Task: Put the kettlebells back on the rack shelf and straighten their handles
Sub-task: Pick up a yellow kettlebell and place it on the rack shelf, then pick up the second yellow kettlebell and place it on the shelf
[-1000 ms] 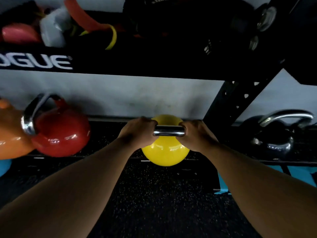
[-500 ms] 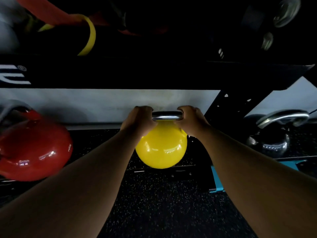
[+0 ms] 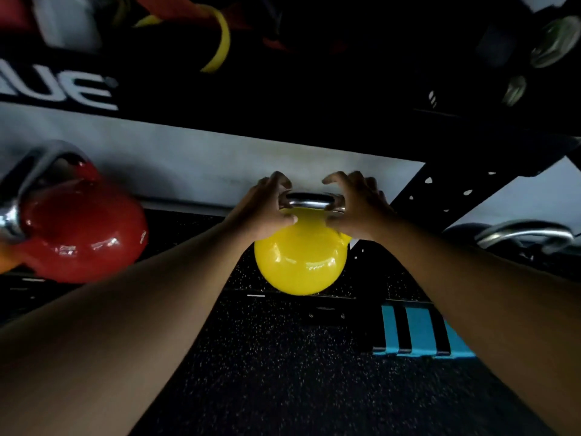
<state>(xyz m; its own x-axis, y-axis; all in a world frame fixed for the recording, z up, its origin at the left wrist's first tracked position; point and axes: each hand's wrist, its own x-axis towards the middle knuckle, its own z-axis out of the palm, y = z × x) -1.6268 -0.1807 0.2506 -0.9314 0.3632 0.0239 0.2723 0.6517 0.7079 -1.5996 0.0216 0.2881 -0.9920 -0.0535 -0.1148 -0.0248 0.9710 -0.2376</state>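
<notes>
A yellow kettlebell with a chrome handle rests at the front of the low rack shelf, its handle running left to right. My left hand arches over the handle's left end, fingers lifted off the bar and thumb against the yellow body. At the handle's right end my right hand has its fingers raised and spread. A red kettlebell sits to the left on the same shelf, leaning with its handle turned toward the upper left. A black kettlebell sits at the right.
The black upper shelf beam hangs low over the kettlebells, loaded with bands and dark gear. A perforated rack upright slants just right of the yellow kettlebell. A blue striped object lies on the dark speckled floor. An orange kettlebell shows at the far left.
The yellow kettlebell went up from the floor onto the shelf. Both hands, closed round the handle before, now have their fingers lifted and spread.
</notes>
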